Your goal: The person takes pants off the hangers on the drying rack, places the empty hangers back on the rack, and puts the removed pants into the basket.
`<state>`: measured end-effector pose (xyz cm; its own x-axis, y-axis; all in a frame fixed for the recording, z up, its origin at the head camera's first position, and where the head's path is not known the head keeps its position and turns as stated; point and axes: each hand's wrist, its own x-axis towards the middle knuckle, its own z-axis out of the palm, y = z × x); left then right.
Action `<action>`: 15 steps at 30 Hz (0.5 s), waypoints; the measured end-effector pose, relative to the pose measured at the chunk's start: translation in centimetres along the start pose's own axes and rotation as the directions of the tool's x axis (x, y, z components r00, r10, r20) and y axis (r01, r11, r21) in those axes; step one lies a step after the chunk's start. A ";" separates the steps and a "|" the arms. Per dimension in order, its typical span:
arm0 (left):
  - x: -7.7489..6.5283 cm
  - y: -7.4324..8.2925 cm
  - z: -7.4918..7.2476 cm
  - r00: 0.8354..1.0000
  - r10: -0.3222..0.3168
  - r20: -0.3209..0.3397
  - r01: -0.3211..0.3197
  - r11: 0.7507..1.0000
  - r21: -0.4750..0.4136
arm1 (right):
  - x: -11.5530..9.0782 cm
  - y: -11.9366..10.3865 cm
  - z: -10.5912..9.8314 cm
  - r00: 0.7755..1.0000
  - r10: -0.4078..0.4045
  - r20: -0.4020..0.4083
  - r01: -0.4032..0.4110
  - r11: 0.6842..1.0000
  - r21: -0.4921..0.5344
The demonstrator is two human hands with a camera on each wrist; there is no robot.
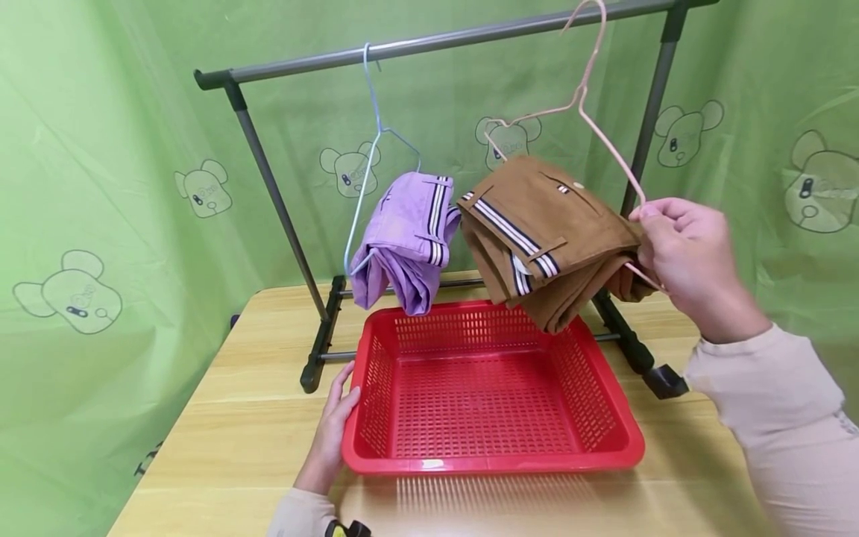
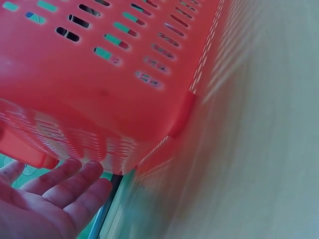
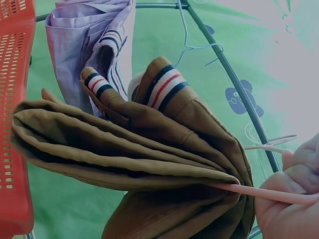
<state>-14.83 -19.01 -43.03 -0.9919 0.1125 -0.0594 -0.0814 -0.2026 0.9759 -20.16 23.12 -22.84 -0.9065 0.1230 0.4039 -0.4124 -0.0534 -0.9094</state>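
From my head view, my right hand point(image 1: 691, 257) is at 2 o'clock from the red basket point(image 1: 493, 467), fingers curled and pinching a lower corner of the pink hanger point(image 3: 271, 194). The folded brown trousers point(image 1: 550, 216) drape over that hanger's bar, between 12 and 1 o'clock above the basket's far rim. Its hook is beside the rail point(image 1: 470, 36); contact is hard to judge from here. The purple trousers point(image 1: 406, 231) hang at 11 o'clock.

My left hand point(image 1: 332, 429) is at 9 o'clock, fingers nearly straight against the basket's outer wall.

Only the right wrist view shows me the bar running into the folds and a red stripe on the brown waistband. Only the left wrist view shows a small foot point(image 2: 184, 114) under the basket.
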 end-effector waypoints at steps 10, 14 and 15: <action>0.2 0.3 0.0 0.999 0.002 -0.049 0.003 0.994 0.109 | -0.1 0.5 -0.3 1.000 -0.022 0.017 0.021 0.998 0.066; 0.3 0.8 -0.1 0.997 0.023 -0.067 -0.010 0.981 0.193 | -0.1 0.5 -0.4 0.999 -0.030 0.016 0.029 0.998 0.063; 0.3 1.0 -0.2 0.997 0.031 -0.072 -0.015 0.976 0.217 | -0.1 0.6 -0.5 0.999 -0.030 0.018 0.029 0.997 0.066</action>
<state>-15.24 -19.33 -42.13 -0.9984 0.0355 -0.0441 -0.0437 0.0121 0.9990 -20.27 23.54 -23.45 -0.8950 0.1067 0.4330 -0.4437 -0.1146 -0.8888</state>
